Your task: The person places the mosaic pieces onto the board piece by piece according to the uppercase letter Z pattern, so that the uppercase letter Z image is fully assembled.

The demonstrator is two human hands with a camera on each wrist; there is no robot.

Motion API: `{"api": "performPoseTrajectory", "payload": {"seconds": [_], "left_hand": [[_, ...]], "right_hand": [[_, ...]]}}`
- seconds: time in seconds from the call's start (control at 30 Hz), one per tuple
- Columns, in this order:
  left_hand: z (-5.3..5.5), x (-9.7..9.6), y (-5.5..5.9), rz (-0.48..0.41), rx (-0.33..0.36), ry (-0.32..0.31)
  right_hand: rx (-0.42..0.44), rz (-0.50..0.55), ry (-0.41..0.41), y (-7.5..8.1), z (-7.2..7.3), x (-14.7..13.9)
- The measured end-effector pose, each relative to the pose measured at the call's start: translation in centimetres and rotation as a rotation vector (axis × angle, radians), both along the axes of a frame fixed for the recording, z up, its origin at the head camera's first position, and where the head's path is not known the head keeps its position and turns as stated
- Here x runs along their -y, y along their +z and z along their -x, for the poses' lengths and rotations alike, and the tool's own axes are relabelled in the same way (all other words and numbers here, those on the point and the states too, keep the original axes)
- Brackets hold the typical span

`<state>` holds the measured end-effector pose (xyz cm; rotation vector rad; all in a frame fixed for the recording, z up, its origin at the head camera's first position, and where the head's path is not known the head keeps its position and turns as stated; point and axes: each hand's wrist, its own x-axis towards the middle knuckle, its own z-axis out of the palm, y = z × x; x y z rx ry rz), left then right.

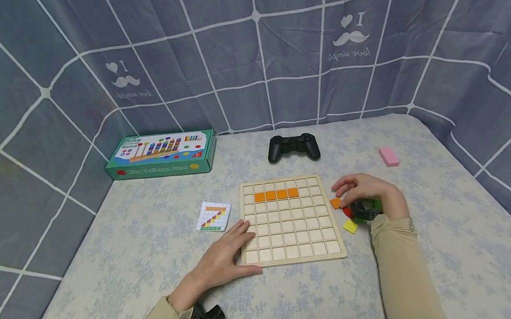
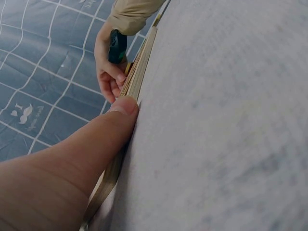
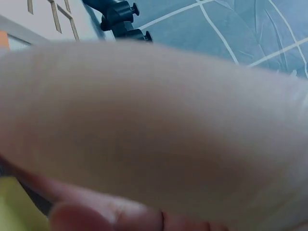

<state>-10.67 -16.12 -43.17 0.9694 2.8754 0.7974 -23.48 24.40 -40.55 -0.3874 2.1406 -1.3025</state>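
Observation:
A wooden grid board (image 1: 295,251) lies flat on the table, with several orange square tiles (image 1: 271,195) side by side in one of its upper rows. My left hand (image 1: 224,256) rests at its lower left corner, fingers straight over the left edge and thumb along the front edge. To the right of the board, my right hand (image 1: 366,187) is over loose tiles, its thumb tip at a loose orange tile (image 1: 335,203). A yellow tile (image 1: 350,226) lies below it; red and green pieces are partly hidden under the wrist. Left of the board lies a pattern card (image 1: 214,216).
Behind the board lies a black game controller (image 1: 293,147). A green ring game box (image 1: 161,155) stands at the back left, and a pink block (image 1: 389,157) lies at the right. A grey-blue checked curtain (image 1: 238,55) surrounds the table (image 1: 124,270).

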Motion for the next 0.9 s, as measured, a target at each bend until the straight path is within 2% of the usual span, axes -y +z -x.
{"api": "performPoseTrajectory", "payload": {"seconds": [0.43, 0.57, 0.9], "left_hand": [[0.06, 0.05, -0.10, 0.000, 0.002, -0.002], [0.06, 0.05, -0.09, -0.002, 0.002, -0.003], [0.05, 0.02, -0.08, -0.007, 0.002, -0.003]], "right_hand": [[-0.073, -0.104, 0.026, 0.60, -0.09, 0.86], [-0.074, -0.128, 0.009, 0.63, -0.13, 0.93], [-0.065, -0.106, -0.001, 0.39, 0.03, 0.79]]}}
